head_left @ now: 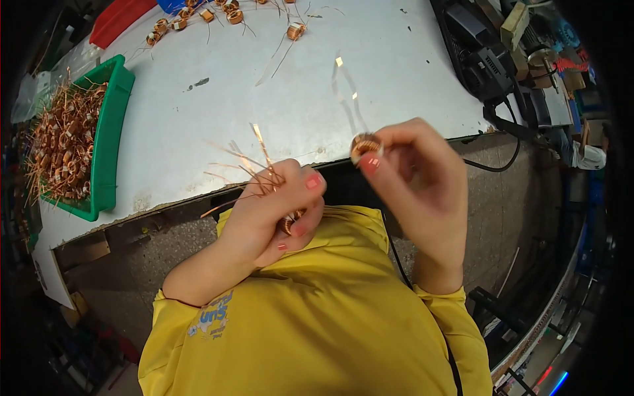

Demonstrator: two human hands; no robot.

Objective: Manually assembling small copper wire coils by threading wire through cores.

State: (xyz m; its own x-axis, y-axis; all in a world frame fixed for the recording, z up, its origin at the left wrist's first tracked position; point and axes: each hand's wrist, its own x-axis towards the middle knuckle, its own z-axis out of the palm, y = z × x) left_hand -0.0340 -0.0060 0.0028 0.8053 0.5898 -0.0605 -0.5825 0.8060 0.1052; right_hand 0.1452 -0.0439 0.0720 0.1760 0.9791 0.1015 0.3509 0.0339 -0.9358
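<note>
Fingers: my right hand point(430, 191) pinches a copper coil point(364, 146) by its rim, likely keeping leads point(354, 96) free; my left hand point(274, 203) curls around more coils point(288, 224), wires point(261, 138) outward.

At my twelve o'clock I have a white, chipped surface point(409, 72). Between ten and eleven o'clock I see a red tray point(122, 20), and near eleven the edge of something blue point(170, 6). Toward two sit a black machine point(479, 59) and a wooden block point(514, 26). A black cable point(492, 169) loops near three; speckled floor point(178, 267) shows at eight.
</note>
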